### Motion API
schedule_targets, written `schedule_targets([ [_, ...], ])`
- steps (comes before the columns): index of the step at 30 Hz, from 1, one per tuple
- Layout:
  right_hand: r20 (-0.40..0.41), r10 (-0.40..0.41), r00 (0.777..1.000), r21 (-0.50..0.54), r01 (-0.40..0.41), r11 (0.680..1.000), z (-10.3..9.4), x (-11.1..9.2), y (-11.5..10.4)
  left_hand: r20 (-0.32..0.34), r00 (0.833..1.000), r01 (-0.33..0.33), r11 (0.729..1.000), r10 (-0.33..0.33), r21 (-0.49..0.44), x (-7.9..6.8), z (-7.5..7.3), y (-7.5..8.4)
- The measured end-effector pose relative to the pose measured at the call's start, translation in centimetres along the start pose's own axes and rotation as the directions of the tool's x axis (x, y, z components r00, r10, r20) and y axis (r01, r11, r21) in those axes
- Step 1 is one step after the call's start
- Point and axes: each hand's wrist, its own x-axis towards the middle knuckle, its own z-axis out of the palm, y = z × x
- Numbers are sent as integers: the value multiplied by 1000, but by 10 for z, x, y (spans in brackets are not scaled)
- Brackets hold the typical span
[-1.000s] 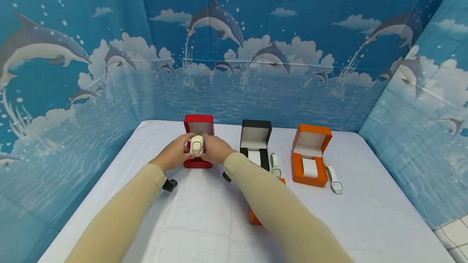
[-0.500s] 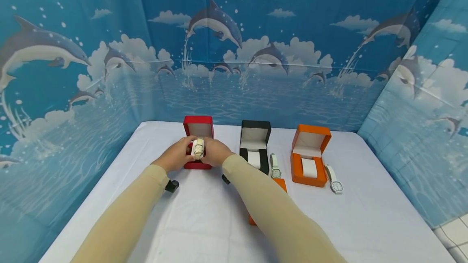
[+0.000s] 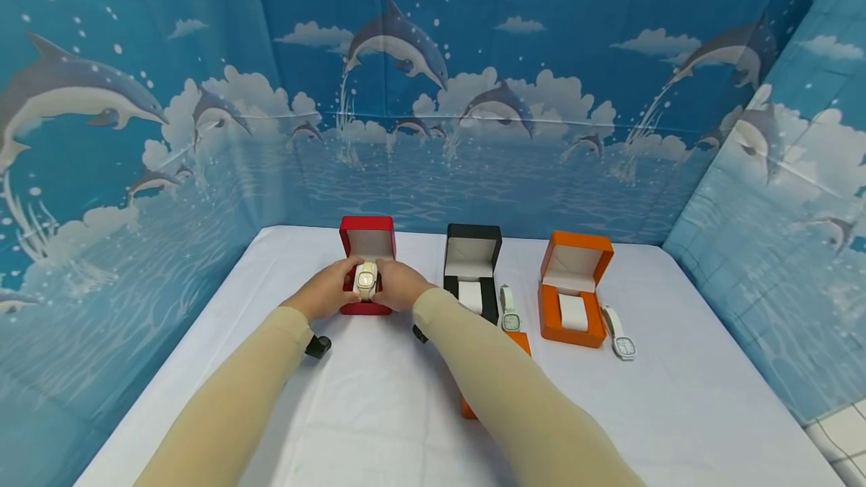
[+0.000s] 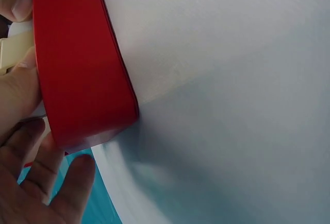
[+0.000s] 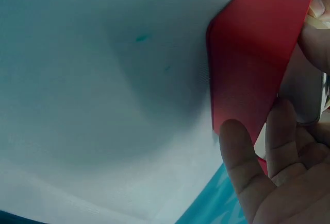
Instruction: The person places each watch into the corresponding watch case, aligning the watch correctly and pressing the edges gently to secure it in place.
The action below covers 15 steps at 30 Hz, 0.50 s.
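In the head view a cream-strapped watch (image 3: 366, 279) sits round a white cushion, in the bottom part of an open red watch box (image 3: 366, 308). My left hand (image 3: 327, 291) pinches the watch and cushion from the left, and my right hand (image 3: 404, 285) from the right. The left wrist view has the red box wall (image 4: 82, 64) beside my left hand (image 4: 36, 177), whose other fingers spread past the box corner. In the right wrist view, fingers of my right hand (image 5: 289, 177) spread near the red box (image 5: 258, 54); the watch is mostly hidden there.
Right of the hands stand an open black watch box (image 3: 472, 254) and an open orange one (image 3: 575, 288), each holding a white cushion. Beside them lie two white watches (image 3: 510, 310) (image 3: 619, 334). Another orange box (image 3: 519, 340) is partly hidden under my right sleeve.
Both hands have lowered the watch and cushion slightly within the red box. The watch face has tilted a little. The other boxes and watches stay where they were.
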Motion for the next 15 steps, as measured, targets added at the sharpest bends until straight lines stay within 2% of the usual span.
schedule_targets([
  [4, 6, 21, 1000, 22, -21, 1000, 2, 1, 2, 2, 1000, 22, 999, -22, 26, 3, 0, 0],
  [15, 12, 30, 999, -3, -30, 1000, 6, 4, 2, 42, 996, 79, 997, -79, -7, 6, -1, -4],
])
